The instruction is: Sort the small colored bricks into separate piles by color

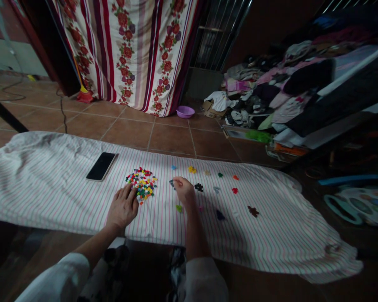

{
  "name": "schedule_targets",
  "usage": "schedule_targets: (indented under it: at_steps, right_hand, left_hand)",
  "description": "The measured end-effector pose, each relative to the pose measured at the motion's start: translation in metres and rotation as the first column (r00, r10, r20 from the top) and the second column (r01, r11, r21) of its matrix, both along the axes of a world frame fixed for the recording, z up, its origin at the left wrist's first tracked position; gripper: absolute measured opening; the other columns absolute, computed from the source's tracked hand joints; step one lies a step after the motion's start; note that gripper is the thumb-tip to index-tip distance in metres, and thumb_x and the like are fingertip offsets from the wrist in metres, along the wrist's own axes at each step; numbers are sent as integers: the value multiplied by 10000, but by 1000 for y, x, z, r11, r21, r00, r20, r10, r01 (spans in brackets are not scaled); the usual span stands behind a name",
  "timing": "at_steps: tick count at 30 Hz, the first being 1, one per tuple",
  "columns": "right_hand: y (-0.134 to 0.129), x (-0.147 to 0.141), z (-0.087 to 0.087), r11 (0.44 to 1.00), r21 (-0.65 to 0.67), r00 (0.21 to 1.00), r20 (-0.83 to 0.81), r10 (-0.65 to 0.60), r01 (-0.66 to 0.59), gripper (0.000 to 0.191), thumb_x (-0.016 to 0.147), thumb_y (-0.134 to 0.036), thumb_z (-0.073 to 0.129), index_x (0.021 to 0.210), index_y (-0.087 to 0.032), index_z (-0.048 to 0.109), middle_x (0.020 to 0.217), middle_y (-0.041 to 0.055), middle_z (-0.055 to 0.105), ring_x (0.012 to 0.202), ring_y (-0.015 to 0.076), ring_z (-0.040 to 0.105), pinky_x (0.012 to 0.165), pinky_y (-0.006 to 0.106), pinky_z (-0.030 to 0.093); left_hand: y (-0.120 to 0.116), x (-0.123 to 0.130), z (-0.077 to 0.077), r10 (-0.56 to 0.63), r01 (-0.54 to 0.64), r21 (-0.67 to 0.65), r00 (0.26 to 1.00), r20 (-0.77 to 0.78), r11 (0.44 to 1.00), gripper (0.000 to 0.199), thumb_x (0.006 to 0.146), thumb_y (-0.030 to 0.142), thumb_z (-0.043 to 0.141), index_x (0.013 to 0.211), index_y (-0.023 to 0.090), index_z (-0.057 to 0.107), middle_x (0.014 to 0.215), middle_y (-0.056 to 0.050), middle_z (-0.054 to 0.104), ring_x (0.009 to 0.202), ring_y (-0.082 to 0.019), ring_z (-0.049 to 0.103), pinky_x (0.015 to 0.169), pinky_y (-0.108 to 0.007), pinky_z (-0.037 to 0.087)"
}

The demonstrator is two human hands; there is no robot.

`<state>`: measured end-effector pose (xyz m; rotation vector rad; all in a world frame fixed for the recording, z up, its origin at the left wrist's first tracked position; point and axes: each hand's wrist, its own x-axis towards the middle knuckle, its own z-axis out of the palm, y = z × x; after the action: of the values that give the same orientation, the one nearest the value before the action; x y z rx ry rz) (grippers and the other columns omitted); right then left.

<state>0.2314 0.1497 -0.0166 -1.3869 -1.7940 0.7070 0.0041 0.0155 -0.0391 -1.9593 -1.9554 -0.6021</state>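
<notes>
A mixed heap of tiny coloured pieces (146, 181) lies on a striped cloth (82, 201). At its lower left edge rests my left hand (123, 206), palm down, with fingers stretched out and touching the pieces. My right hand (185, 193) is closed in a pinch over a small dark grey group (171, 183); anything between its fingertips is hidden. Around it are small groups sorted by colour: blue (174, 167), yellow (192, 169), black (198, 187), lime green (179, 208), navy (220, 215), red (234, 190), brown (253, 211) and several others. My right forearm partly covers a pink group (200, 208).
A phone (101, 166) lies on the cloth left of the heap. Beyond the cloth are a tiled floor, a purple basin (185, 112) and a flowered curtain (126, 54). Clothes (271, 88) are piled at the right, near a pale plastic item (365, 203).
</notes>
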Motion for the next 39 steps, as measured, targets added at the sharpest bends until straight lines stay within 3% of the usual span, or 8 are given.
schedule_targets:
  at_steps: [5, 8, 15, 25, 32, 39]
  right_hand:
    - [-11, -32, 2, 985, -59, 977, 128, 171, -165, 203, 825, -159, 570, 925, -224, 734, 913, 28, 717, 819, 153, 665, 795, 249, 508]
    - [-12, -48, 3, 979, -34, 959, 192, 206, -203, 236, 831, -100, 556, 942, -200, 738, 939, 54, 704, 876, 161, 655, 847, 254, 494]
    - [-13, -74, 5, 986, -13, 953, 254, 165, -168, 297, 881, -82, 495, 1024, -179, 735, 1025, 86, 679, 991, 179, 627, 933, 267, 467]
    - [-10, -84, 0, 995, 17, 945, 316, 90, -100, 406, 877, -52, 421, 1137, -179, 706, 1097, 90, 676, 1080, 183, 598, 986, 262, 434]
    - [-11, -91, 1, 999, -1, 917, 396, 44, -48, 368, 915, -134, 450, 1205, -185, 671, 1071, 99, 662, 1041, 188, 599, 940, 260, 433]
    - [-11, -95, 0, 999, 19, 911, 412, 19, -30, 275, 897, -153, 505, 1076, -229, 700, 989, 67, 662, 940, 176, 606, 844, 244, 436]
  left_hand:
    - [0, 1, 1, 10, -9, -13, 1000, 17, 1000, 369, 895, 250, 448, 1209, 120, 590, 1348, -166, 566, 1244, -286, 530, 1039, -444, 444]
    - [0, 2, 1, 17, -17, -28, 1000, 26, 999, 377, 894, 247, 446, 1222, 123, 584, 1341, -168, 571, 1237, -289, 534, 1036, -456, 445]
    - [-1, 4, 1, 17, -16, -27, 999, 37, 1000, 376, 894, 237, 451, 1223, 119, 588, 1345, -174, 568, 1259, -288, 520, 1056, -454, 429]
    - [-1, 6, 2, 42, -41, -41, 999, 13, 998, 377, 898, 234, 436, 1228, 127, 584, 1350, -168, 570, 1292, -283, 505, 1074, -456, 418]
    - [-1, 8, 3, 47, -47, -56, 999, 8, 997, 389, 896, 225, 437, 1241, 123, 585, 1368, -173, 560, 1309, -290, 492, 1075, -464, 412]
    - [0, 6, -2, 39, -38, -28, 999, 35, 999, 409, 888, 230, 442, 1271, 155, 563, 1363, -163, 566, 1312, -287, 489, 1070, -478, 410]
